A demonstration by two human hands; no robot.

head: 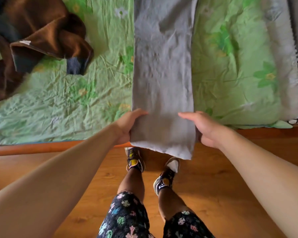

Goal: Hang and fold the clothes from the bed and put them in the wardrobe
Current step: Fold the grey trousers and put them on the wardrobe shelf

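Observation:
A long grey garment, folded into a narrow strip, lies lengthwise on the green flowered bedspread. Its near end hangs over the bed's edge. My left hand grips the left side of that end, thumb on top and fingers underneath. My right hand holds the right side in the same way. A brown velvety garment with dark ribbed cuffs lies crumpled at the bed's far left.
The orange wooden bed frame runs across in front of me. Below it is a wooden floor with my legs and sneakers. A grey blanket edge lines the bed's right side.

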